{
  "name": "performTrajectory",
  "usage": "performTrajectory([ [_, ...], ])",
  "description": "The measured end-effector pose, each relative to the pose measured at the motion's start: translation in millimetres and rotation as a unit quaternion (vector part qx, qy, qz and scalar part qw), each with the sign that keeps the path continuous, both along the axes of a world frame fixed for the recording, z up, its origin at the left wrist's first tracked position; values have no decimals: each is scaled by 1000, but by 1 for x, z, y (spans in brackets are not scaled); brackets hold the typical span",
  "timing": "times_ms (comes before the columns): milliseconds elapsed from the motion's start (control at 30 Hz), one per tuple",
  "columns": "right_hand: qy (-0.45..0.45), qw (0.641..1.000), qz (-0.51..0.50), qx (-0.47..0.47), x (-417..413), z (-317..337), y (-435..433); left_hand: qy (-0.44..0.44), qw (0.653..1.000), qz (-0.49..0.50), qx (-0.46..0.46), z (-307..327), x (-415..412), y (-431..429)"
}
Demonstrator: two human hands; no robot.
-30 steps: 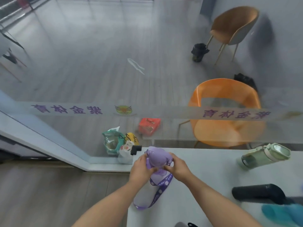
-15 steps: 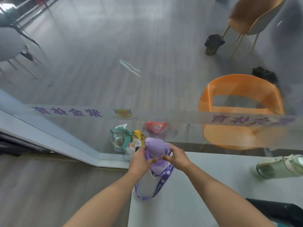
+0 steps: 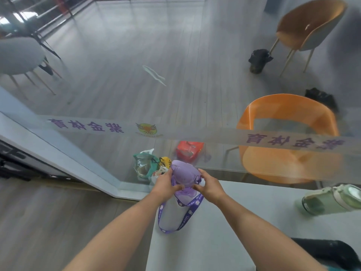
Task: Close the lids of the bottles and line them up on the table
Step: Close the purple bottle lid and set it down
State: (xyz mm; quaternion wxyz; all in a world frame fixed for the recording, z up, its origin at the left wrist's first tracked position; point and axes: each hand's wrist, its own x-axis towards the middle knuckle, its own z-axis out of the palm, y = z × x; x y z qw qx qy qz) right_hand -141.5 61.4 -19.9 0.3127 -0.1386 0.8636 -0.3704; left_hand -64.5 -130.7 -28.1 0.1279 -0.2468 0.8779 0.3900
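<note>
A purple bottle (image 3: 185,174) with a domed lid and a purple strap (image 3: 181,222) stands upright at the far left corner of the white table (image 3: 224,231). My left hand (image 3: 166,184) grips its left side and my right hand (image 3: 209,186) grips its right side, both around the lid and neck. A pale green bottle (image 3: 330,200) lies on its side at the table's right. A black bottle (image 3: 328,253) lies at the lower right, partly cut off by the frame.
A glass wall with a frosted lettered band (image 3: 195,133) runs just behind the table. Beyond it stand an orange chair (image 3: 289,137) and a tan chair (image 3: 310,26). Bags (image 3: 148,165) and a red box (image 3: 189,151) lie on the floor left of the table.
The view shifted, so the green and black bottles slid toward the right edge. Both hands stay around the purple bottle's lid, and the bottle stays at the table corner.
</note>
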Motion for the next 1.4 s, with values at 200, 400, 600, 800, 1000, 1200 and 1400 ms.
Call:
performTrajectory([
  [200, 15, 998, -22, 60, 43, 22, 38, 19, 999, -2, -51, 23, 37, 21],
  [400, 12, 997, -27, 68, 113, 55, 80, 19, 989, -148, -12, 49, 108, 57],
  [600, -39, 994, 20, 102, 179, 77, 126, 40, 957, -287, -6, 56, 164, 96],
  [800, -60, 971, 125, 193, 221, 78, 163, 53, 922, -383, -33, 49, 198, 128],
  [1000, 33, 949, 219, 226, 233, 57, 162, 89, 902, -408, -108, 37, 212, 154],
  [1200, 72, 964, 180, 180, 193, 50, 159, 114, 920, -356, -122, 34, 181, 156],
  [1400, 128, 966, 155, 160, 122, 46, 152, 121, 932, -311, -141, 36, 114, 160],
])
